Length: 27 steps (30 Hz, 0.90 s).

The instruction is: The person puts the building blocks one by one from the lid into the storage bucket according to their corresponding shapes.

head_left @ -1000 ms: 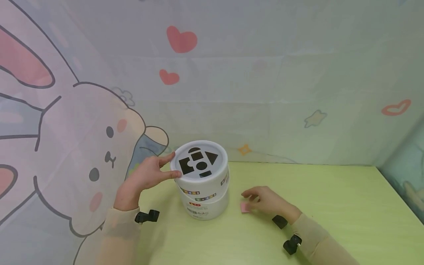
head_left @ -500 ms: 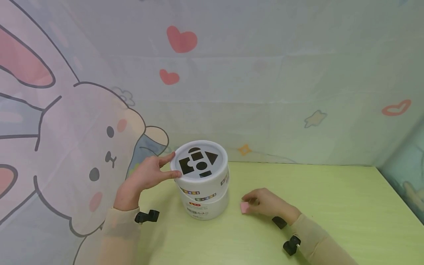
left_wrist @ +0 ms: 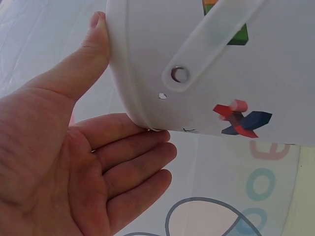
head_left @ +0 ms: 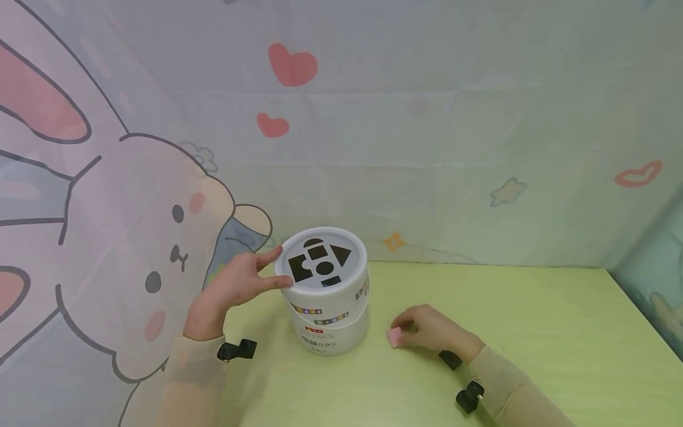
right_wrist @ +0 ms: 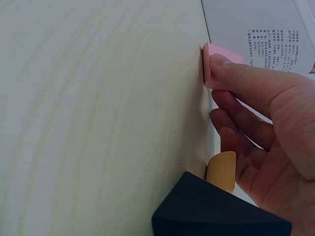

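Observation:
A white bucket [head_left: 333,323] stands upright on the table, its lid [head_left: 347,279] pierced by several dark shaped holes. My left hand [head_left: 240,279] rests on the lid's left rim with thumb and index finger spread apart. In the left wrist view its fingers [left_wrist: 140,164] lie fairly straight, touching the bucket's edge beside the handle [left_wrist: 202,46]. To the right of the bucket, my right hand [head_left: 429,329] pinches a small pink block [right_wrist: 221,66] between thumb and fingers, low at the tabletop. Whether the block touches the table I cannot tell.
A yellow-orange block [right_wrist: 221,171] lies near my right palm; the hand hides it in the head view. The light green table [head_left: 533,320] ends at a printed cloth backdrop [head_left: 373,148]. Black wrist cameras [head_left: 469,396] sit on both forearms.
My right hand has closed on the pink block and tilted it slightly. The left hand and the bucket have stayed in place.

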Tool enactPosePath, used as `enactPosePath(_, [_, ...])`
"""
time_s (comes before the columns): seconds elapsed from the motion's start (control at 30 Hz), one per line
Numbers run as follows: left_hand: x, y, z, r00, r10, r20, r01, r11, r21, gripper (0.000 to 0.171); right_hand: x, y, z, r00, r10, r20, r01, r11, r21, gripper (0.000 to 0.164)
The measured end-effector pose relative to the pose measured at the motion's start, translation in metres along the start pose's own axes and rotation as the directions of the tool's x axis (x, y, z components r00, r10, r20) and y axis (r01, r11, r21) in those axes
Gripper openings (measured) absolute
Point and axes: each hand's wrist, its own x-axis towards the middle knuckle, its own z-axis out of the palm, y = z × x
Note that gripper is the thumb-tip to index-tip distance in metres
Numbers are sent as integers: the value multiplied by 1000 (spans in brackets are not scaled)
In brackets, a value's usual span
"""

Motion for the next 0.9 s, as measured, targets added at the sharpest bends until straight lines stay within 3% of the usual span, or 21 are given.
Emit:
enactPosePath(0.3, [0, 0, -1, 1000, -1, 1, 1, 1000, -3, 95, 1, 1, 2, 1000, 3, 15, -3, 1000, 11, 14])
enactPosePath(0.9, [0, 0, -2, 1000, -2, 0, 2, 1000, -1, 95, -2, -5, 0, 1000, -10, 17, 9, 998, 66, 9])
